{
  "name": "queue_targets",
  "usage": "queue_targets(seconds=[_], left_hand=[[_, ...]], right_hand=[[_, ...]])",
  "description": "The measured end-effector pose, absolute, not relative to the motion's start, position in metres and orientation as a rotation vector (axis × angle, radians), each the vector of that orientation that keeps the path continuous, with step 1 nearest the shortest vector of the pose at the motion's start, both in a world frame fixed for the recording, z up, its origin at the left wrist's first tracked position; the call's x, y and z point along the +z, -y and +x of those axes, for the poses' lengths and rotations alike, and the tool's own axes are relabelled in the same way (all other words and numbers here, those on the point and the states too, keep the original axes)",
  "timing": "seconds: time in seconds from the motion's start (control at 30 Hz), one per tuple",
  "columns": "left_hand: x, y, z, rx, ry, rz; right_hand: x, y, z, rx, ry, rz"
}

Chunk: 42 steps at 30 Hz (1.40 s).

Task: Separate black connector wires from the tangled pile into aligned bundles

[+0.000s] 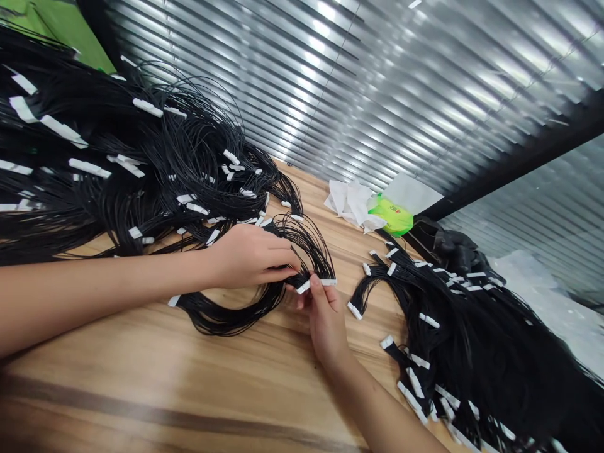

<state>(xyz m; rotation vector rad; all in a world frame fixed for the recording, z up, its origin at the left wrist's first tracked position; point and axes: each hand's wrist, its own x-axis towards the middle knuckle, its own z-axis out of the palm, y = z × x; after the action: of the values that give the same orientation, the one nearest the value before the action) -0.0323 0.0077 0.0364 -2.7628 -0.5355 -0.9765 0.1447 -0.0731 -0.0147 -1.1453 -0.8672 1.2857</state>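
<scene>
Near the middle of the table, both hands work at one end of a looped black wire harness. My left hand is closed, its fingers pinching the black wires just behind a white connector. Beside it, my right hand grips the white connector between thumb and fingers; a second white piece sits right next to the thumb. At the harness's other end, another white connector lies on the table below my left forearm. The fingers partly hide where the wires enter the connectors.
A large heap of black wire harnesses with white connectors covers the left. Another pile lies on the right. Behind are crumpled white paper and a bright green packet on the wooden table. A corrugated metal wall stands behind.
</scene>
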Motion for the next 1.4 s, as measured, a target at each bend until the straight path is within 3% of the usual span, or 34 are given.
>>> queue_targets(seconds=[0.23, 0.83, 1.07, 1.27, 1.4], left_hand=[[0.032, -0.013, -0.034, -0.932, 0.361, -2.633], [0.033, -0.002, -0.025, -0.644, 0.526, -2.665], [0.038, 0.001, -0.029, -0.966, 0.199, -2.560], [0.037, 0.013, -0.026, -0.913, -0.296, -2.898], [0.033, 0.016, -0.026, -0.845, -0.116, -3.157]], right_hand=[[-0.014, 0.075, 0.145, 1.320, 0.823, -1.143], [-0.013, 0.078, 0.143, 1.233, 1.036, -1.267], [-0.014, 0.073, 0.144, 1.299, 0.770, -1.174], [-0.009, 0.075, 0.144, 1.313, 0.707, -1.191], [-0.011, 0.075, 0.144, 1.293, 0.740, -1.211]])
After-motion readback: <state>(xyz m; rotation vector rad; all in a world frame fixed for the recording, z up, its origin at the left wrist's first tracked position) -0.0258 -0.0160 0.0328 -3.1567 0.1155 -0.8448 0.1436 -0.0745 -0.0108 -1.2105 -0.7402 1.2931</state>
